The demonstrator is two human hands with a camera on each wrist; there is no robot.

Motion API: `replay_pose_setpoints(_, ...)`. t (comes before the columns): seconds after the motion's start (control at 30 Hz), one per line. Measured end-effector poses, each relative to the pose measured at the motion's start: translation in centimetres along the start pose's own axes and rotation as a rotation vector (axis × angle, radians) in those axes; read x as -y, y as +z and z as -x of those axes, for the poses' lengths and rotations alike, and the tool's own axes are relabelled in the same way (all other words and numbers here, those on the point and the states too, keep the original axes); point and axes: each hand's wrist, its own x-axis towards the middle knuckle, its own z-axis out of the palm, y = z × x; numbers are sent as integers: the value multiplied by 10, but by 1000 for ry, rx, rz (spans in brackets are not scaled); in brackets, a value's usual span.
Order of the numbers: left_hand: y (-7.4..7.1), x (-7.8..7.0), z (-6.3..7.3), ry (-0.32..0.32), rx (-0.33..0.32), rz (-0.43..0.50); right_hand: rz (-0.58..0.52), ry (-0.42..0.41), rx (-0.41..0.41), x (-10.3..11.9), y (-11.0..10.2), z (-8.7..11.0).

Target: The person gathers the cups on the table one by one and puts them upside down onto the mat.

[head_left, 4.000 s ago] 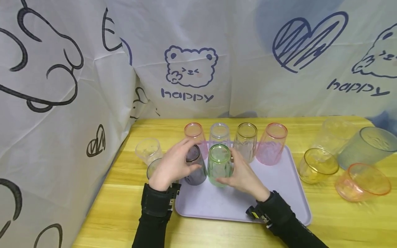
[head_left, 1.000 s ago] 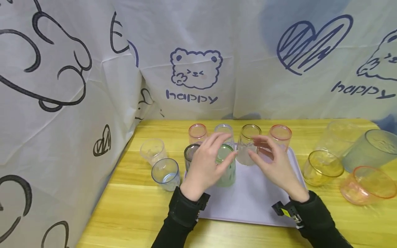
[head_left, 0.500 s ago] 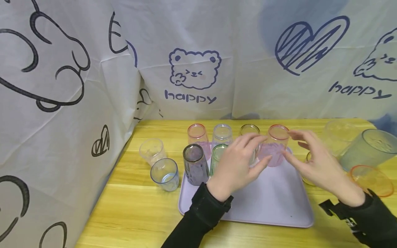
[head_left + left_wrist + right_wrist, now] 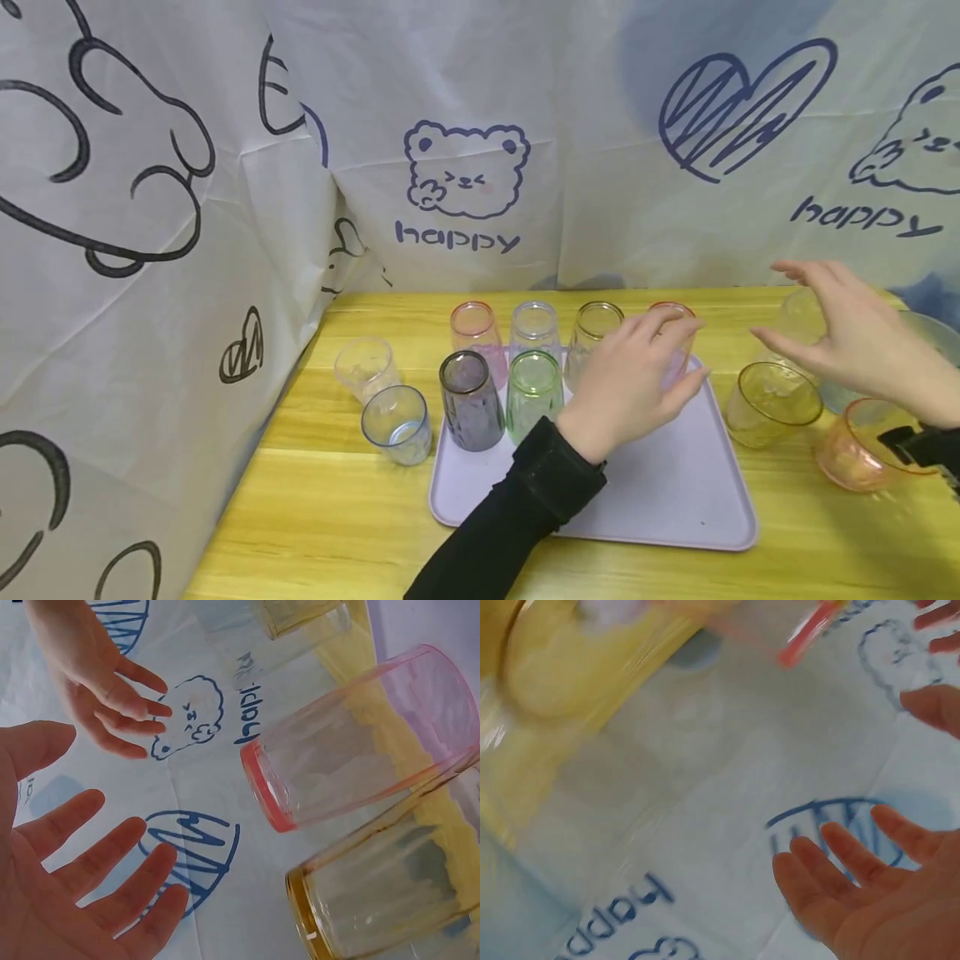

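Observation:
My left hand (image 4: 630,379) hovers over the tray, fingers spread and holding nothing, in front of the pink glass (image 4: 360,750) and the amber-rimmed glass (image 4: 588,333). My right hand (image 4: 862,342) is raised beyond the tray's right side, empty, with thumb and fingers apart; it overlaps the large bluish glass (image 4: 933,329) in the head view. On the lilac tray (image 4: 675,500), upturned glasses stand in two rows. The front row has a dark grey glass (image 4: 472,408) and a green glass (image 4: 534,404). Behind are a pink-rimmed glass (image 4: 474,329) and a clear glass (image 4: 534,329).
Left of the tray stand a blue-rimmed glass (image 4: 401,429) and a small clear glass (image 4: 363,367). Right of it are a yellow glass (image 4: 772,408), an orange glass (image 4: 855,458) and a clear one (image 4: 798,317) behind. A white printed cloth (image 4: 600,167) hangs at the back.
Both hands have left the grey and green glasses, which stay on the tray. They have moved right, the right hand past the tray and higher.

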Motion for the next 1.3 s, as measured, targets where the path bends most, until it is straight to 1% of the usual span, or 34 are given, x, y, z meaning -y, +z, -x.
replay_pose_setpoints(0.17,7,-6,-12,-16,59,-50,96,50,121,-30,-1,-13)
replay_pose_setpoints(0.27,13,-9,-17,-30,100,-81,122,84,185,-45,-1,-20)
replay_pose_setpoints(0.37,20,-11,-22,-37,127,-120,139,121,256,-59,-1,-24)
replay_pose_setpoints(0.47,27,-13,-25,-33,137,-165,161,146,327,-69,-1,-27)
replay_pose_setpoints(0.57,31,-14,-27,-27,141,-193,161,162,389,-78,2,-30)
replay_pose_setpoints(0.73,35,-14,-30,-23,151,-203,146,182,485,-87,10,-34)
replay_pose_setpoints(0.83,36,-14,-31,-22,163,-199,150,175,500,-91,14,-35)
replay_pose_setpoints(0.93,36,-14,-31,-20,171,-196,146,164,495,-91,16,-36)
replay_pose_setpoints(1.1,37,-15,-32,-21,179,-202,114,131,485,-86,20,-41)
replay_pose_setpoints(1.3,37,-16,-34,-30,198,-203,73,100,482,-78,25,-51)
